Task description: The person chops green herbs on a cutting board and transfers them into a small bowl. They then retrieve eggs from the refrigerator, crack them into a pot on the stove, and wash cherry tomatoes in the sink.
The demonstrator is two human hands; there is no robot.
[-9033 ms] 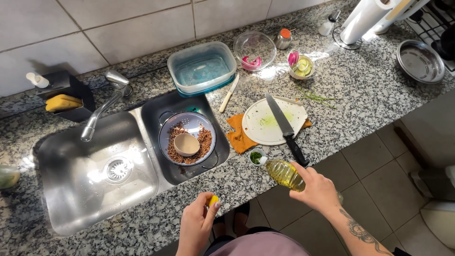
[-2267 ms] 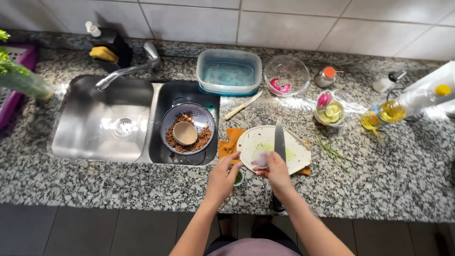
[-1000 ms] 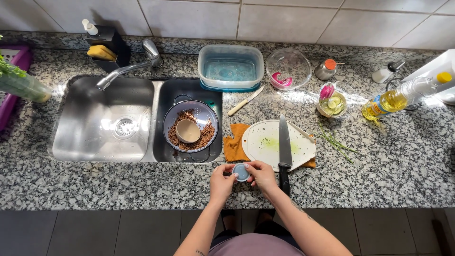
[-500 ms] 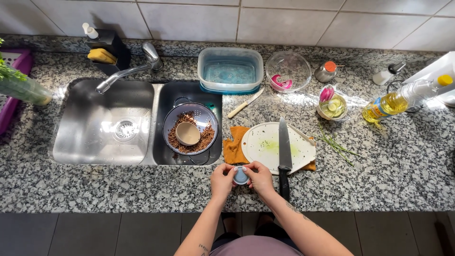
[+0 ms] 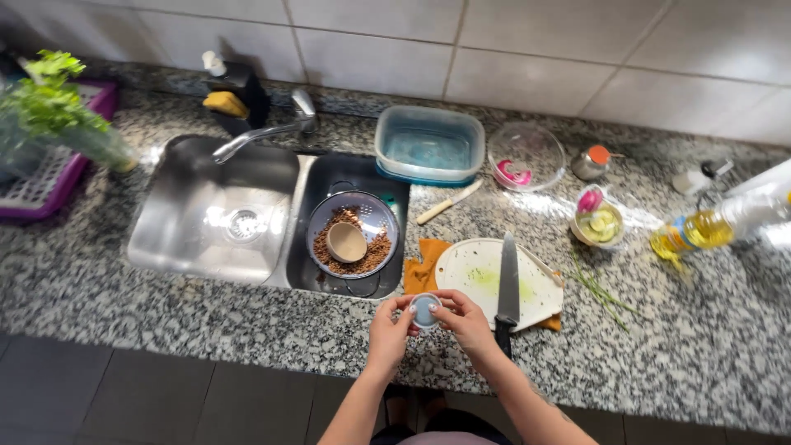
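My left hand (image 5: 389,325) and my right hand (image 5: 465,320) both grip a small round container with a pale blue lid (image 5: 425,310), held just above the granite counter's front edge. Right behind it lies a white cutting board (image 5: 474,276) with green smears, resting on an orange cloth (image 5: 423,268). A black-handled knife (image 5: 506,284) lies across the board, beside my right hand.
A colander of brown grains with a small cup (image 5: 353,242) sits in the right sink basin. Behind are a blue plastic tub (image 5: 428,146), a glass bowl (image 5: 526,156), a wooden-handled utensil (image 5: 449,202), a small bowl of sliced green pieces (image 5: 599,225) and an oil bottle (image 5: 717,227). Herbs (image 5: 49,103) stand far left.
Both hands came together on the small container at the counter's front edge and stay there; the oil bottle that my right hand held earlier now lies at the far right.
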